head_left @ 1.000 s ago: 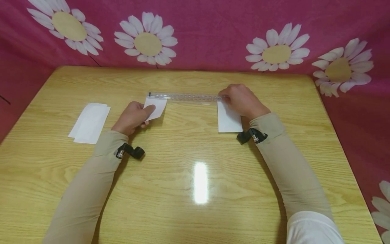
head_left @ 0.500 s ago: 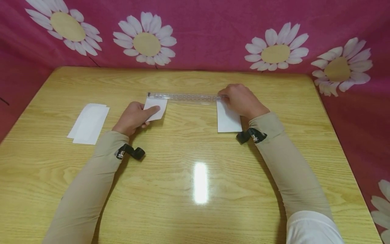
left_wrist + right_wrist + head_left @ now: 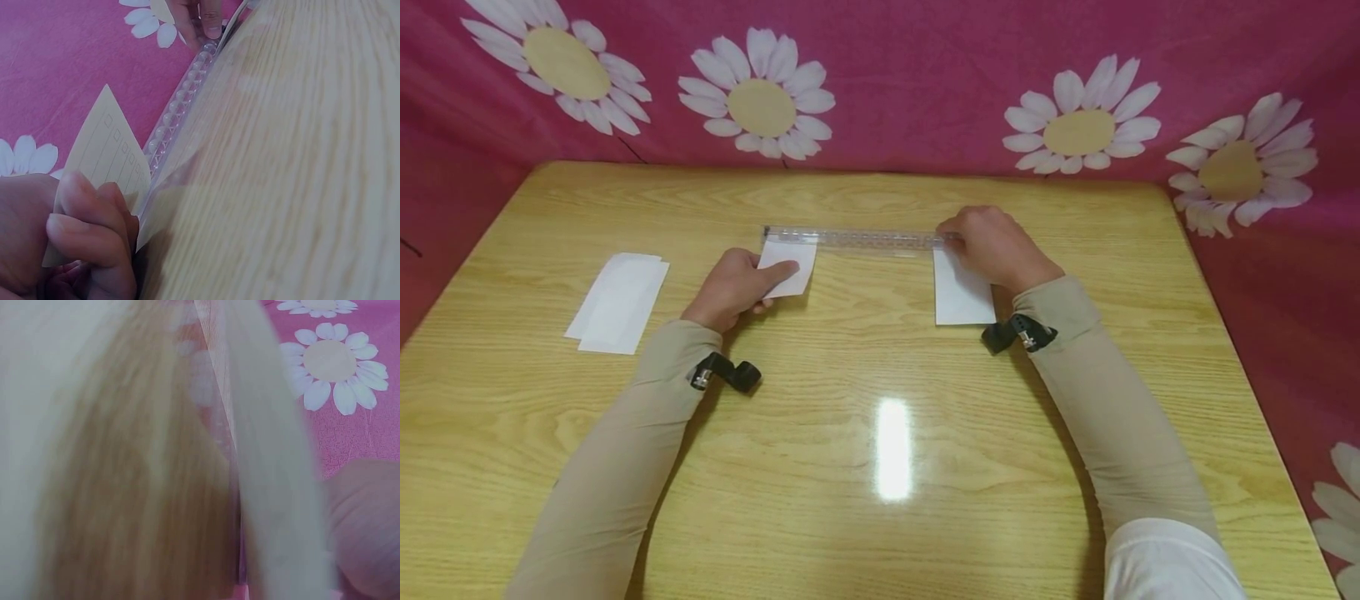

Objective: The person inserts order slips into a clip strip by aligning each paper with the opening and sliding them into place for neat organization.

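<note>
Thumb on top and fingers beneath, the left hand (image 3: 733, 283) pinches a small card (image 3: 790, 252), tilted up off the surface (image 3: 820, 433), its far edge meeting the left end of a clear strip (image 3: 872, 241). We see the right hand (image 3: 996, 246) pinching the strip's right end, with a second card (image 3: 958, 296) reaching toward the near edge. Since a moment ago the small card has slid slightly right while the right hand has stayed put; we judge this a small alignment of card to strip, not yet settled. Whether the card sits inside the strip or only against it, we cannot tell. The strip runs near the surface's far edge. Toward the left edge lie overlapping loose sheets (image 3: 617, 304); beyond the far edge hangs pink flowered cloth (image 3: 917, 83).
</note>
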Demonstrator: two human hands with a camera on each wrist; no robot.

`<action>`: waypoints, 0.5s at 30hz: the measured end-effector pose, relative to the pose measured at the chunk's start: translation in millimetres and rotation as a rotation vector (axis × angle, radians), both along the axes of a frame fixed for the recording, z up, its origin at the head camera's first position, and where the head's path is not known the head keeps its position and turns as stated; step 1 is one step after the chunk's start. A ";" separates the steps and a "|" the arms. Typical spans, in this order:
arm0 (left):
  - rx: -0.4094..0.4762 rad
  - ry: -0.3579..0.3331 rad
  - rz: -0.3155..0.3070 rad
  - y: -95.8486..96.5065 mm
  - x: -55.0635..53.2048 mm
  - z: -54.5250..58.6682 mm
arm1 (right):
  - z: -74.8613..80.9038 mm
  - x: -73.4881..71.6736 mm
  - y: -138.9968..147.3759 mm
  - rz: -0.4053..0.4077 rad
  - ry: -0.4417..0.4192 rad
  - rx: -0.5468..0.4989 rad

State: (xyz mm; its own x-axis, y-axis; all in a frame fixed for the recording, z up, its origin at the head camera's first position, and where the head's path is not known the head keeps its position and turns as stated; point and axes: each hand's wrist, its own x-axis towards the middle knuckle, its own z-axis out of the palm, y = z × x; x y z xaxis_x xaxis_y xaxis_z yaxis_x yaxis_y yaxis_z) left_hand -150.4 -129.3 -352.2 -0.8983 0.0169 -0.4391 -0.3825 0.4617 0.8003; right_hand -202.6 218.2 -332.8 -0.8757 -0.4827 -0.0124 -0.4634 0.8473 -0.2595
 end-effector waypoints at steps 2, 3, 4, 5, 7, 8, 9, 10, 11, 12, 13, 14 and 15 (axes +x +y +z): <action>-0.003 -0.001 -0.002 0.5 0.1 0.0 | 0.0 0.3 -0.3 -0.005 -0.002 0.002; -0.005 0.000 -0.003 0.9 0.2 0.1 | 0.0 0.4 -0.3 -0.008 -0.003 0.001; -0.005 0.001 -0.005 1.3 0.3 0.2 | 0.1 0.5 -0.4 -0.011 -0.005 0.001; -0.008 0.002 -0.007 1.8 0.4 0.3 | 0.0 0.6 -0.4 -0.013 -0.007 0.001; -0.011 0.002 -0.010 3.1 0.7 1.2 | 0.4 0.9 -0.6 -0.017 -0.012 0.002; -0.013 0.003 -0.011 3.8 0.9 1.6 | 0.6 1.0 -0.5 -0.017 -0.014 0.002; -0.015 0.005 -0.012 4.4 0.9 1.8 | 0.9 1.2 -0.5 -0.017 -0.016 0.001; -0.016 0.007 -0.013 4.9 0.9 2.0 | 0.8 1.2 -0.4 -0.017 -0.017 0.002; -0.015 0.008 -0.012 5.5 0.9 2.2 | 0.9 1.2 -0.4 -0.016 -0.017 0.002; -0.015 0.009 -0.012 5.9 0.8 2.2 | 1.1 1.4 -0.3 -0.016 -0.018 0.003; -0.015 0.011 -0.012 6.2 0.7 2.1 | 1.0 1.5 -0.1 -0.015 -0.017 0.002; -0.016 0.012 -0.014 6.5 0.5 1.9 | 0.7 1.5 -0.1 -0.013 -0.014 0.001; -0.016 0.013 -0.014 6.7 0.3 1.7 | 0.4 1.4 0.0 -0.013 -0.012 -0.001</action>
